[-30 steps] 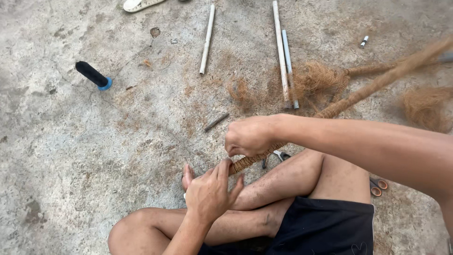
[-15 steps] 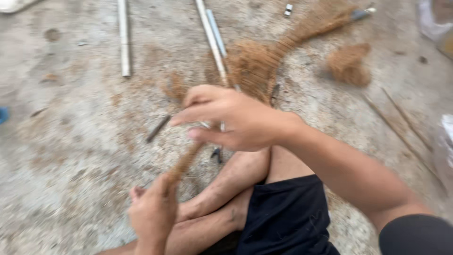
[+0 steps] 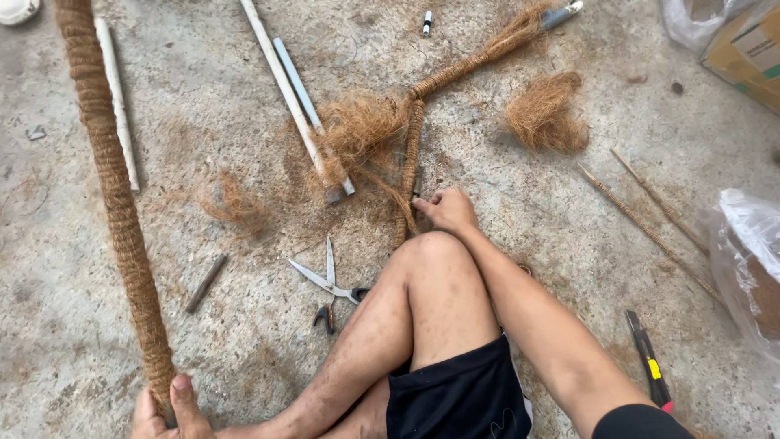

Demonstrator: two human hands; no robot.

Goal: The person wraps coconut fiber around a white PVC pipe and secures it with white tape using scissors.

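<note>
My left hand [image 3: 166, 409] at the bottom left grips the lower end of a long pole wrapped in brown coir rope [image 3: 114, 195], which stands up and runs to the top left corner. My right hand [image 3: 445, 209] reaches past my bent knee and touches the near end of a second coir-wrapped stick [image 3: 412, 154] lying on the concrete floor; whether the fingers close on it I cannot tell. That stick joins another wrapped stick [image 3: 479, 57] slanting to the top right. Loose coir fibre [image 3: 361, 126] lies beside it.
Open scissors [image 3: 329, 280] lie in front of my knee. Two white pipes [image 3: 296, 97] and another pipe [image 3: 118, 102] lie on the floor. A coir clump [image 3: 546, 114], thin sticks [image 3: 642, 223], a utility knife [image 3: 648, 358] and plastic bags [image 3: 751, 260] sit at right.
My right hand let go of the wrapped pole and moved down to the stick on the floor. My left hand has swung the pole upright to the left.
</note>
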